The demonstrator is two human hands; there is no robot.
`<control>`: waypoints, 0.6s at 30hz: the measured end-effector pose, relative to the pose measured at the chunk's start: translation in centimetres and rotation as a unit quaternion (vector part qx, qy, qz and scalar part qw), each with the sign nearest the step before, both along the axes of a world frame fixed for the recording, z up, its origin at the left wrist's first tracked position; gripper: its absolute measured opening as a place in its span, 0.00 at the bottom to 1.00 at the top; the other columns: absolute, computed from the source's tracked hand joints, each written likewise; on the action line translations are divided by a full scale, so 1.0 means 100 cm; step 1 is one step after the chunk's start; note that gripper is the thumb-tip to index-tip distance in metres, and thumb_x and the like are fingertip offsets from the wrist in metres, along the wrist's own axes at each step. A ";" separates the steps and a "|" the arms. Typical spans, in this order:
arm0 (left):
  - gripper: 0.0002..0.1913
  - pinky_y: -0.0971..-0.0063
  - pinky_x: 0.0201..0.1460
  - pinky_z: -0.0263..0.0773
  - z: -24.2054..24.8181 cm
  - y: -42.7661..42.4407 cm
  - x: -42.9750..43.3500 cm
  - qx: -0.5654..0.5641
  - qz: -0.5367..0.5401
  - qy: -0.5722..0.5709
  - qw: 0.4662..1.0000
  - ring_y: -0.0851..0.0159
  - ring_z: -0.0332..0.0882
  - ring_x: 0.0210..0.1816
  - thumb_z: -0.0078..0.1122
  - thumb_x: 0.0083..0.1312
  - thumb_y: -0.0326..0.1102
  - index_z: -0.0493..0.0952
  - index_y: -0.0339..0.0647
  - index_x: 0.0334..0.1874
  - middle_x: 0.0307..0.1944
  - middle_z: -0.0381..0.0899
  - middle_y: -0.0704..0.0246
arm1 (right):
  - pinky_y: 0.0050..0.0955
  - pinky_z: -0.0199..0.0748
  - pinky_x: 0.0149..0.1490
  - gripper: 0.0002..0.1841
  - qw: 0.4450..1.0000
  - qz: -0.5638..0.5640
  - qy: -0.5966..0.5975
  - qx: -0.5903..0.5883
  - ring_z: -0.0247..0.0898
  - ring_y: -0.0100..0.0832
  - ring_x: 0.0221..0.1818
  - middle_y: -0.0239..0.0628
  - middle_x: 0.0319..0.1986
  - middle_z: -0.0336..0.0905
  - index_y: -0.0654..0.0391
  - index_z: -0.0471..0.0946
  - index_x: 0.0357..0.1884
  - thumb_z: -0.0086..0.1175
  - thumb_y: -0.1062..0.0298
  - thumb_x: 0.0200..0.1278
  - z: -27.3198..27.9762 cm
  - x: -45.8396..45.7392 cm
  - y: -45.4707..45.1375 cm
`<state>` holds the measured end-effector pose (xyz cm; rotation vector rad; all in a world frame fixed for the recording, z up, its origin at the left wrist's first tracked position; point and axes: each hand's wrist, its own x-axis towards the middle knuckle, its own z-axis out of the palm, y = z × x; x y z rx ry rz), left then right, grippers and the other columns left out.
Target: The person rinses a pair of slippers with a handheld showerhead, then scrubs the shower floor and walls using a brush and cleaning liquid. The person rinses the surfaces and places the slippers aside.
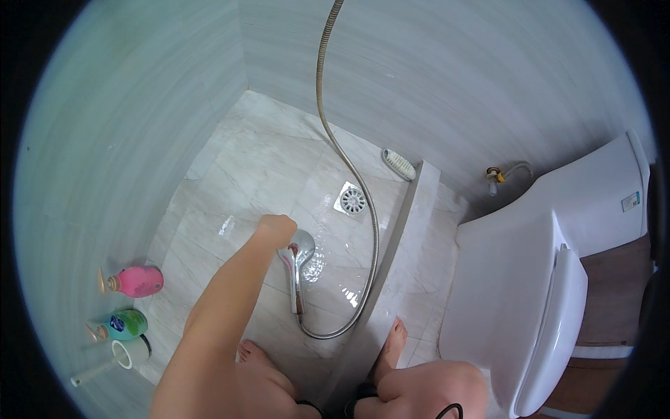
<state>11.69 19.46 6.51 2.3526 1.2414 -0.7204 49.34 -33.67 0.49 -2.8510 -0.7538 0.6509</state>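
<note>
My left hand (277,231) is a curled fist reaching over the wet tiled floor, its fingers against the rim of a chrome handheld shower head (296,269). The fingertips are hidden, so whether they grip the rim is unclear. The shower head's handle points toward me and joins a flexible metal hose (374,225), which loops right and then up out of the top of the view. Water glistens beside the head. My right hand is out of view. A square metal floor drain (353,200) lies beyond the shower head, to its right.
A raised curb (400,241) runs between my feet; a white-bristled brush (399,164) lies by its far end. At the left wall stand a pink pump bottle (140,282), a green pump bottle (128,324) and a toilet brush holder (137,352). A white toilet (497,283) is at the right.
</note>
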 end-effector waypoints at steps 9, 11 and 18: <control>0.30 0.45 0.62 0.71 -0.025 -0.003 0.003 -0.057 0.139 0.197 0.969 0.51 0.74 0.66 0.68 0.63 0.41 0.72 0.46 0.68 0.68 0.72 0.57 | 0.45 0.75 0.41 0.17 0.972 0.152 0.052 -0.171 0.77 0.51 0.38 0.49 0.33 0.82 0.62 0.80 0.41 0.53 0.55 0.69 0.065 -0.013 0.094; 0.43 0.40 0.66 0.65 -0.031 -0.010 -0.006 -0.023 0.175 0.247 0.953 0.48 0.66 0.72 0.69 0.62 0.44 0.59 0.45 0.78 0.76 0.61 0.53 | 0.47 0.75 0.42 0.18 0.967 0.222 0.066 -0.104 0.77 0.55 0.39 0.51 0.33 0.82 0.62 0.81 0.38 0.53 0.54 0.68 0.063 -0.009 0.165; 0.65 0.46 0.70 0.61 -0.058 -0.054 -0.026 -0.028 0.202 0.205 0.957 0.35 0.59 0.73 0.80 0.48 0.53 0.43 0.35 0.81 0.74 0.50 0.30 | 0.47 0.76 0.49 0.17 0.881 0.398 0.018 0.257 0.76 0.53 0.46 0.52 0.43 0.77 0.59 0.73 0.54 0.55 0.68 0.64 0.020 -0.010 0.475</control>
